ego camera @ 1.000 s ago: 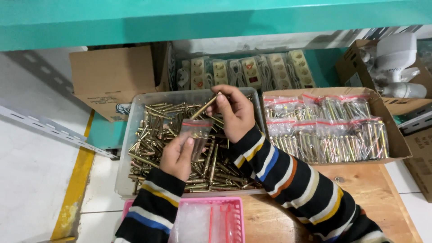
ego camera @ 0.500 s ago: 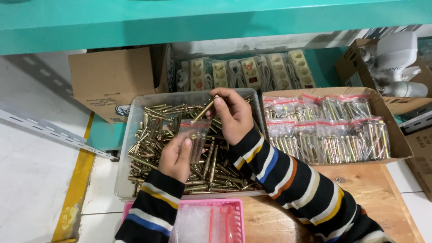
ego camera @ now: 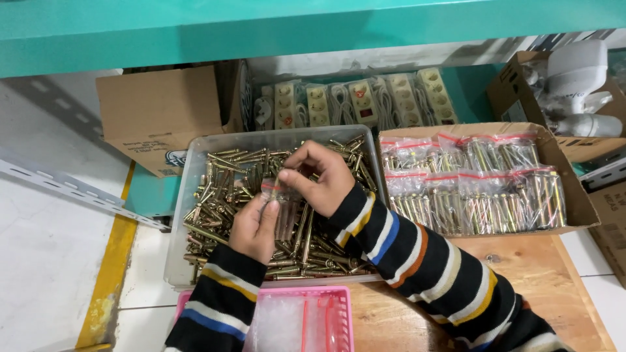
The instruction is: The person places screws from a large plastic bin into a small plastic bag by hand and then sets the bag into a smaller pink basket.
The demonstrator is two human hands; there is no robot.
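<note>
The left hand (ego camera: 255, 227) pinched a small clear plastic bag with a red strip at its mouth (ego camera: 282, 203), held just above the clear plastic tub of loose brass-coloured bolts (ego camera: 228, 195). The right hand (ego camera: 317, 177) met it at the bag's mouth, fingertips closed on what looked like a bolt going in, though the bolt itself was mostly hidden. A few bolts already showed inside the bag. As a judgement, the packing stood well along yet far from over: the brown cardboard box at the right (ego camera: 567, 195) held rows of filled bags, while the tub remained heaped. Room was tight: the teal shelf edge (ego camera: 313, 32) hung overhead, a pink slotted plastic basket (ego camera: 336, 313) sat just below the wrists, and the tub wall hemmed the left side.
</note>
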